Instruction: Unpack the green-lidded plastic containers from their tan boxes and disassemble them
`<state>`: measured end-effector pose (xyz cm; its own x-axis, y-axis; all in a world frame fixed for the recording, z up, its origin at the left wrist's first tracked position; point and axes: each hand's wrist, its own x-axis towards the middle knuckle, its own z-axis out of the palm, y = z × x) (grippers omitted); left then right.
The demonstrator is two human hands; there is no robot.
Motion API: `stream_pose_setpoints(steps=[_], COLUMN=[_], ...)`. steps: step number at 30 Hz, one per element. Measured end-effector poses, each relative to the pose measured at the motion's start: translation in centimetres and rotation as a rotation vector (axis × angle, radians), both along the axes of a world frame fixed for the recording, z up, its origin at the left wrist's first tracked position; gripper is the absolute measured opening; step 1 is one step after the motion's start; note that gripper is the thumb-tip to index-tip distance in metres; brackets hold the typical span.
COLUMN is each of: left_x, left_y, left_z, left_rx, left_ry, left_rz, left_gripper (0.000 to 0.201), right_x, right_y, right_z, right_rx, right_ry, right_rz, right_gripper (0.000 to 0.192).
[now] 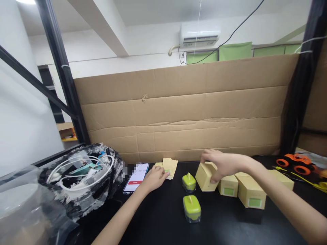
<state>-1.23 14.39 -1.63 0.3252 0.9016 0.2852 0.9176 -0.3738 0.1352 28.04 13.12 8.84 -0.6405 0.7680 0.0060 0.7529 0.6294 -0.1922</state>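
My right hand [224, 162] grips a small pale yellow box [204, 180] from above, thumb on the near right side and fingers over the far top. That box sits slightly tilted on the black table. Just left of it is a lime-green lidded container [189, 182] with a clear base and a pale loop on top. A second green container [192, 207] stands closer to me. My left hand [155, 177] lies with fingers extended over the edge of several flat yellow card pieces [172, 166]; its fingertips are partly hidden.
More yellow boxes [251, 192] stand in a row to the right, partly behind my forearm. A phone [136, 178] lies by my left hand. At left sits a fuzzy grey basket [94, 194] with white cable; at right, an orange toy truck [296, 163]. Cardboard [178, 112] walls the back.
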Motion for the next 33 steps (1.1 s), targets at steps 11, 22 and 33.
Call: stream_pose_setpoints(steps=[11,22,33], left_x=[4.2,4.3,3.9], left_y=[-3.8,-4.2,-5.6], left_z=[5.3,6.2,8.0], left_rx=[0.178,0.162,-0.063], left_ry=[-0.325,-0.482,-0.509], left_rz=[-0.181,-0.364,-0.412], left_gripper=[0.046,0.071,0.046], right_x=[-0.6,-4.3,-4.5], right_y=[-1.8,-0.8,2.0], right_z=[1.6,-1.4,-4.5], right_rx=[0.148,0.173,-0.503], right_ry=[0.311,0.599,1.034], right_rz=[0.129,0.196,0.391], right_gripper=[0.046,0.044,0.043])
